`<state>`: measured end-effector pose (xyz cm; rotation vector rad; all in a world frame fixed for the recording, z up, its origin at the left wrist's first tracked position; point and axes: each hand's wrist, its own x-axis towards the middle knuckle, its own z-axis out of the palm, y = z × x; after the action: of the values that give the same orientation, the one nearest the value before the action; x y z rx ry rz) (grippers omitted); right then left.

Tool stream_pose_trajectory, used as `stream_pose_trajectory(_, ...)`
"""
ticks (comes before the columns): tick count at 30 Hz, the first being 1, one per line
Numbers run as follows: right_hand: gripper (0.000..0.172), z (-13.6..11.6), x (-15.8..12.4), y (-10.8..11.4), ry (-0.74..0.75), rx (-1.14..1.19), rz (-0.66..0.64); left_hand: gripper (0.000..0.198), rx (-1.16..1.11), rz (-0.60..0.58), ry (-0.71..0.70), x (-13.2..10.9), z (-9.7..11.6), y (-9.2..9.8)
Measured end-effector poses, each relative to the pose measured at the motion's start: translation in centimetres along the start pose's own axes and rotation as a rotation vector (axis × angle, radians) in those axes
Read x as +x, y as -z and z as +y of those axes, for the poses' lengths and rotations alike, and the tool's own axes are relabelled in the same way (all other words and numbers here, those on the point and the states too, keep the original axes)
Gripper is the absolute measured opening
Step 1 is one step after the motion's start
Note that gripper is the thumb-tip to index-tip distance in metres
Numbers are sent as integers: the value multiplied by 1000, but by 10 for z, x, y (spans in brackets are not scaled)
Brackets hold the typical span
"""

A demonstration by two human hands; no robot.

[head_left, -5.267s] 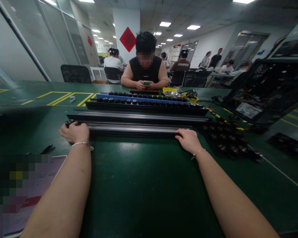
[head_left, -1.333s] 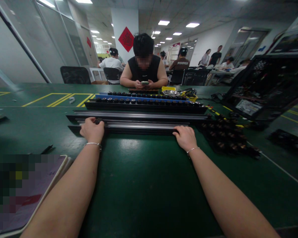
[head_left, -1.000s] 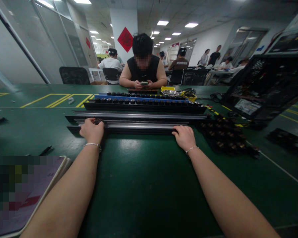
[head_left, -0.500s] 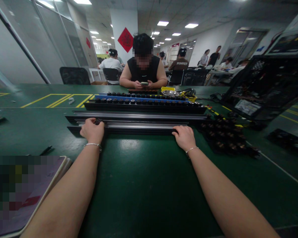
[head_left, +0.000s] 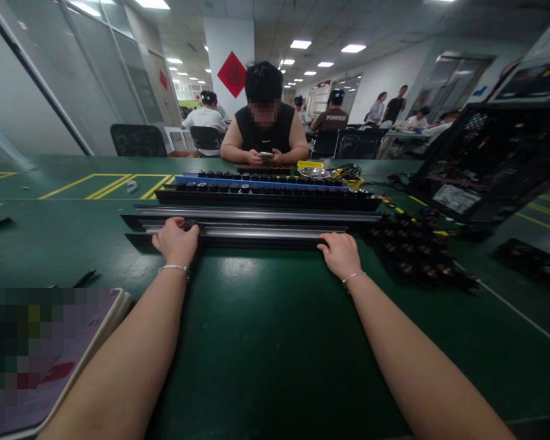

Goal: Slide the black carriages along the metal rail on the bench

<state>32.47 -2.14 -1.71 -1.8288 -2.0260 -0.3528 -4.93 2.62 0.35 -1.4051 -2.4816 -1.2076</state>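
Observation:
A long black rail (head_left: pixel 256 234) with a shiny metal channel lies crosswise on the green table in front of me. At its left part, my left hand (head_left: pixel 176 241) is closed on a small dark part (head_left: pixel 190 225) that sits in the channel; the part's exact kind is too dim to tell. My right hand (head_left: pixel 341 252) grips the rail near its right end, the fingers bent over its edge. A second similar rail (head_left: pixel 256 214) lies just behind, parallel to the first. To the right of my right hand is a pile of small black parts (head_left: pixel 412 250).
Behind the rails stand more rails filled with small black parts (head_left: pixel 256 189). An opened computer case (head_left: pixel 490 159) is at the right. A notebook-like item (head_left: pixel 114 311) lies at the lower left. Across the table a person (head_left: pixel 266 125) holds a phone.
My left hand has slid a little to the right along the rail, with the small dark part in its fingers. My right hand and the rail have stayed in place.

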Motion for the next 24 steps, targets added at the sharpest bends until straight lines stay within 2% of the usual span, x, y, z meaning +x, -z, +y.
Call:
stream_pose_trajectory(9,24,-1,0,1,-4,-7,-8,38,-11,-6,-19,-2,2,0)
stream_pose_trajectory(24,21,3,0,-4,25,-8,59,37,7,-33,-104,-4,4,-9)
